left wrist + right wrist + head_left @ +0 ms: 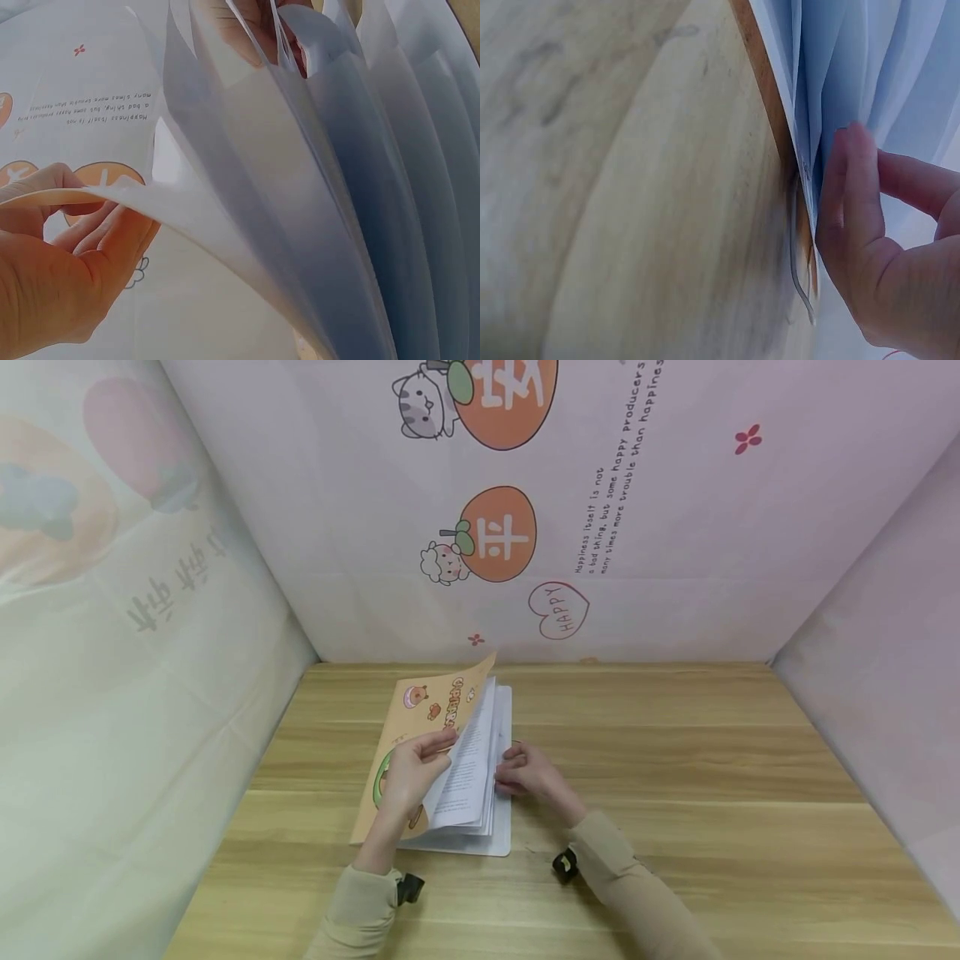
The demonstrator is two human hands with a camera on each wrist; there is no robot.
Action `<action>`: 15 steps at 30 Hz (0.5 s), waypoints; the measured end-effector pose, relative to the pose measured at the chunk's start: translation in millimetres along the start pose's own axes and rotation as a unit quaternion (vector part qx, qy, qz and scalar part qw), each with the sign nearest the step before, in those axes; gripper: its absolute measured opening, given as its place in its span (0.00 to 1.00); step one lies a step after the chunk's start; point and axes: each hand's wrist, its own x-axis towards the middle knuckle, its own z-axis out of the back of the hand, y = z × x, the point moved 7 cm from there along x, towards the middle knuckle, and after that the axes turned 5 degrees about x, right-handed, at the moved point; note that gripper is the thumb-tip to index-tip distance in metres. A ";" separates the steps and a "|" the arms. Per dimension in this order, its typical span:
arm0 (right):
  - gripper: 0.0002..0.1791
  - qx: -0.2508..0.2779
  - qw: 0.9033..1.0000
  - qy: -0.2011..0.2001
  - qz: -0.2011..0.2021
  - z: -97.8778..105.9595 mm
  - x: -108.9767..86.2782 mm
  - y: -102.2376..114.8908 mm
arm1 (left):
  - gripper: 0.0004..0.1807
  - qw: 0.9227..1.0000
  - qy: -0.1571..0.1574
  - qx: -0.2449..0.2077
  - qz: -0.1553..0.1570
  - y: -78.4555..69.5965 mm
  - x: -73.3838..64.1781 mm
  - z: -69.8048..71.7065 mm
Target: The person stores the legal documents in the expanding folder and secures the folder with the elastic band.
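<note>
A folder with an orange cartoon cover (431, 702) lies on the table, its cover lifted and curved toward the left. Inside are white leaves with printed text (463, 777), fanned apart, over a pale back cover (505, 827). My left hand (408, 772) pinches the raised cover, thumb on one face and fingers behind it in the left wrist view. At the right edge of the leaves, my right hand (528, 772) pinches some of them between thumb and fingertips; in the right wrist view its fingers (862, 187) reach in among the bluish leaves.
A thin grey cord (795, 262) sticks out by the folder's edge. The wooden table (675, 760) meets a printed cloth wall (637, 618) at the back, with more cloth at left and right. Black pieces sit at both sleeve cuffs.
</note>
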 end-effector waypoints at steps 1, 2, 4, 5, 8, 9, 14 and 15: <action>0.23 -0.006 1.000 -0.001 0.004 1.4 -1.5 0.3 | 0.24 1.000 0.001 -0.001 0.000 -0.1 -0.1 -0.5; 0.23 -0.016 1.000 0.002 0.012 2.3 -3.2 0.9 | 0.24 1.000 0.002 -0.001 -0.001 -0.3 -0.1 -1.1; 0.23 -0.029 0.999 0.006 0.022 5.1 -7.1 2.6 | 0.24 1.000 0.003 0.001 -0.003 -0.5 -0.1 -2.3; 0.23 -0.032 0.999 0.007 0.025 6.8 -8.7 3.0 | 0.24 1.000 0.004 0.003 -0.005 -0.2 0.1 -3.3; 0.24 -0.046 0.998 0.013 0.035 12.0 -13.0 5.3 | 0.24 1.000 0.009 0.009 -0.013 0.0 0.1 -7.3; 0.24 -0.049 0.998 0.012 0.034 14.5 -14.1 5.8 | 0.24 1.000 0.013 0.010 -0.015 0.2 0.0 -9.1; 0.26 -0.075 0.996 0.007 0.043 27.3 -18.4 8.2 | 0.23 0.999 0.028 0.027 -0.028 0.9 -1.1 -19.9; 0.26 -0.077 0.996 0.005 0.044 29.9 -19.2 8.6 | 0.22 0.998 0.029 0.035 -0.032 1.2 -1.3 -22.2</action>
